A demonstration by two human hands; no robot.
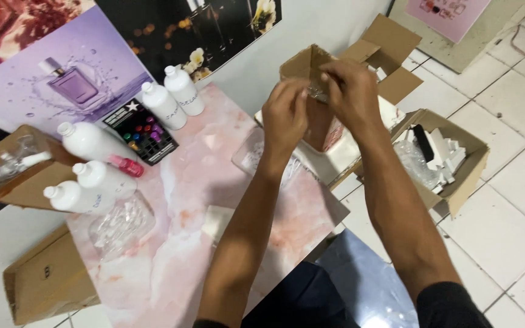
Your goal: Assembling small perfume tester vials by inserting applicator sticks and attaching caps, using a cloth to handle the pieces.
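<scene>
My left hand [285, 115] and my right hand [350, 91] are raised together over the far edge of a pink marbled sheet [202, 200]. Their fingers pinch a small clear object [318, 92] between them; it is mostly hidden and I cannot tell what it is. Right behind the hands stands an open brown cardboard box [302, 61] with its flaps up. A clear plastic bag [251, 155] lies on the sheet under my left wrist.
Several white plastic bottles [174, 97] stand and lie along the sheet's left side, with a small pink bottle [126, 165], a black card of coloured dots [144, 132] and a clear plastic tray [120, 225]. Another open box [457, 164] with white pieces sits on the tiled floor at right.
</scene>
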